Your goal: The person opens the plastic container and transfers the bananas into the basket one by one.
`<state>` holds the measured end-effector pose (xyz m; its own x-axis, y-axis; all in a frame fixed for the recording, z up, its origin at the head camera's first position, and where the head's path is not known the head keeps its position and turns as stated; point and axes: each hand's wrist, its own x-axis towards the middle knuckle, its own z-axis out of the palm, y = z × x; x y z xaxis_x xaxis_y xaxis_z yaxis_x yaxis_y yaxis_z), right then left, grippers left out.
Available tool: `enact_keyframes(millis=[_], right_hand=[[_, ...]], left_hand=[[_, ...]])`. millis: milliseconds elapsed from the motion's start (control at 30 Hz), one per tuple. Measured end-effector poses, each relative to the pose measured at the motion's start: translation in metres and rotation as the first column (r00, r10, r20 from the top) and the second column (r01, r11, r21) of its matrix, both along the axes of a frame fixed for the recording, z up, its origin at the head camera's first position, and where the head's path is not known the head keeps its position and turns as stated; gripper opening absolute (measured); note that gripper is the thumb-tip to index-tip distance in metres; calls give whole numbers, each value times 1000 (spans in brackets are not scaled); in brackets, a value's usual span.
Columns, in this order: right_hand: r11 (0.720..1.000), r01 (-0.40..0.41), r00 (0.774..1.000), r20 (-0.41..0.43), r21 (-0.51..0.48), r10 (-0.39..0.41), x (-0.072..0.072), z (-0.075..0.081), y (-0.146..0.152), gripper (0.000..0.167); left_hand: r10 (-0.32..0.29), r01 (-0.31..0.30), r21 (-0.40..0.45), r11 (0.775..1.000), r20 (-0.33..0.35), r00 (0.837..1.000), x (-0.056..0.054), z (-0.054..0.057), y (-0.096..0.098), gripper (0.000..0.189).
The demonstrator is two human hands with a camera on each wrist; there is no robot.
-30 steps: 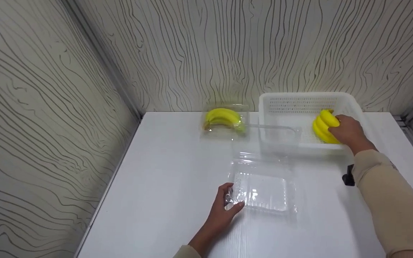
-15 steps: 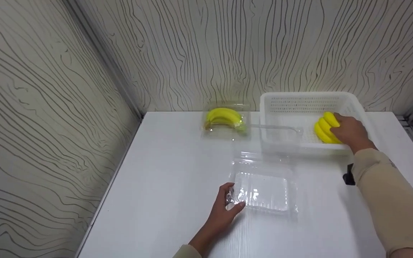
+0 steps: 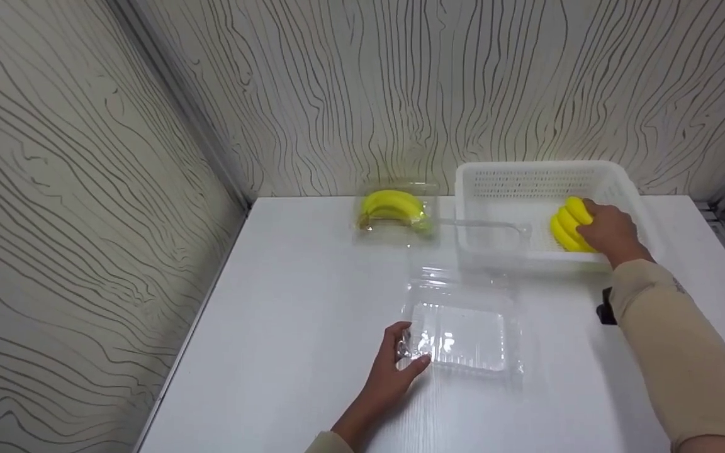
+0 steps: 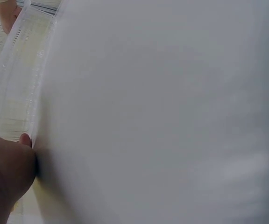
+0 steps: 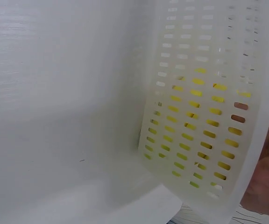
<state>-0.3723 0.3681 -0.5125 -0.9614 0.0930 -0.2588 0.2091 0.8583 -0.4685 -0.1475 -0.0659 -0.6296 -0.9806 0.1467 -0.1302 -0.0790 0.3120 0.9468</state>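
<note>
In the head view my left hand (image 3: 391, 370) holds the left edge of an open clear plastic clamshell container (image 3: 471, 336), thumb at the front and fingers behind. Its raised lid stands toward the back and overlaps the basket. The left wrist view shows the same hand (image 4: 8, 170) at the container wall (image 4: 20, 79). Inside a white slotted basket (image 3: 526, 257), my right hand (image 3: 613, 231) grips a bunch of yellow bananas (image 3: 567, 225) from its right side. From the right wrist, the right hand (image 5: 265, 182) is mostly behind the basket wall (image 5: 258, 154), yellow showing through the slots.
A second clear container (image 3: 425, 189) with bananas (image 3: 394, 202) inside stands at the back of the white table (image 3: 287, 314), left of the basket. Panels with a wood-grain pattern (image 3: 362, 94) rise behind and to the left. A black object (image 3: 605, 308) sits beneath the right sleeve.
The bunch in my right hand has tipped slightly, and its stem end, visible a second ago, is now hidden. My right forearm has shifted a little left. My left hand and the container stay put.
</note>
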Motion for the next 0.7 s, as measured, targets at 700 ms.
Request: enact_keyframes(millis=[700], right_hand=[[996, -92, 996, 17, -5, 93, -1, -1, 9, 80]], left_hand=[[1, -1, -5, 1000, -37, 999, -2, -3, 0, 70]])
